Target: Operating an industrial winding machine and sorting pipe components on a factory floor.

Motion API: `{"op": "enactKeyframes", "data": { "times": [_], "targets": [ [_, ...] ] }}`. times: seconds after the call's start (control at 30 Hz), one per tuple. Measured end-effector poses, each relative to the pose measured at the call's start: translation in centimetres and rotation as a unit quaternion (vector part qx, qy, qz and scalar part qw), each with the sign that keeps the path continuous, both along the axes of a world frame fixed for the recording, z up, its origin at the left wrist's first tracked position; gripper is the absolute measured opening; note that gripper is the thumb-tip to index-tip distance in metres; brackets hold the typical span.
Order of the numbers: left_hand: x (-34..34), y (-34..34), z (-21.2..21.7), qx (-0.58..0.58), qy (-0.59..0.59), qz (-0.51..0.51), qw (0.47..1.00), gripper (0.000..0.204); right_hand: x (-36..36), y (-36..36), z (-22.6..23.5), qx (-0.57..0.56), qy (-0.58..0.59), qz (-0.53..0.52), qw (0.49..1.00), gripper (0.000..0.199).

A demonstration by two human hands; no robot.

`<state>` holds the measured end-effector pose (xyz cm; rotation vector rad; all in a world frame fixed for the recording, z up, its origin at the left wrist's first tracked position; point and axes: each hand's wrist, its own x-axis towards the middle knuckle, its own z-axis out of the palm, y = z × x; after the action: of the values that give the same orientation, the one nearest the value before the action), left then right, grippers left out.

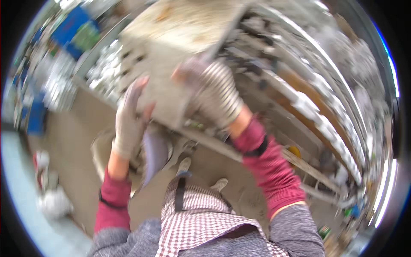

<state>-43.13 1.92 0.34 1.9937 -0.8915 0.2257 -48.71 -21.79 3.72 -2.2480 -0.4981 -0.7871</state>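
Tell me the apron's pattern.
The apron is checked, reddish-brown and white; it shows best in the head view.

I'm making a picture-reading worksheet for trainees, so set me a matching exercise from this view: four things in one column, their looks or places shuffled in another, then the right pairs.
Things
1. Left hand
2. Right forearm cover
3. Apron
4. Shoes

Looks or places
A. Brown-and-white checks
B. On the floor, near the middle of the picture
C. In a pale glove, fingertips bare
D. Dark red, with a black band

Right pairs: 1-C, 2-D, 3-A, 4-B
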Motion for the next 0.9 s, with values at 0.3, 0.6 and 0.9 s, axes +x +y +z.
{"op": "enactKeyframes", "data": {
  "times": [0.3, 0.6, 0.9],
  "targets": [
    [-24.9, -18.4, 3.2, 0.1, 0.109, -0.444, 0.884, 0.059, -35.7, -7.7, 0.4, 0.373, 0.14, -0.112, 0.91, 0.01],
    [-39.8, -31.9, 2.2, 0.188, 0.069, -0.561, 0.803, 0.058, -54.7, -13.4, -2.7, 0.485, 0.205, -0.345, 0.777, 0.023],
    [-34.2, -41.1, 3.2, 0.147, -0.127, -0.426, 0.884, 0.049, -57.5, -20.8, -6.1, 0.343, 0.313, -0.427, 0.776, 0.018]
  ]
}}
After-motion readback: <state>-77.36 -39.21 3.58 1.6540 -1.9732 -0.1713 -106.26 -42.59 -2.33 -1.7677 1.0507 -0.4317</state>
